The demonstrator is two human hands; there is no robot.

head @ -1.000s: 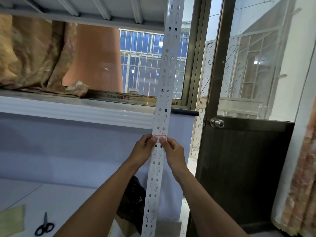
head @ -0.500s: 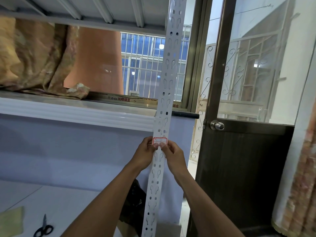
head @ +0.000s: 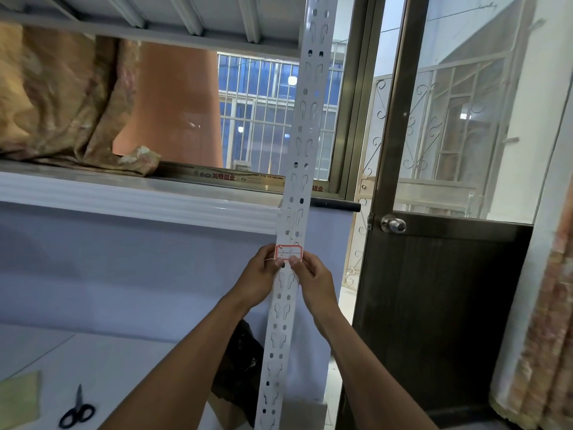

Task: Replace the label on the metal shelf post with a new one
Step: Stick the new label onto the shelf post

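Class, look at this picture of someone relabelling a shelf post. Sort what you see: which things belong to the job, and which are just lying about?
Part of the job:
- metal shelf post
- red-bordered label on the post
- left hand and right hand, thumbs at the label's lower edge

Just lying about:
- scissors on the lower surface
- crumpled fabric on the shelf
- door knob

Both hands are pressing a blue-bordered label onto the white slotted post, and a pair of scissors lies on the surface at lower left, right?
Not quite: the label has a red border, not blue, as the head view shows. The rest holds: the left hand and right hand press it against the white slotted post, and scissors lie at lower left.
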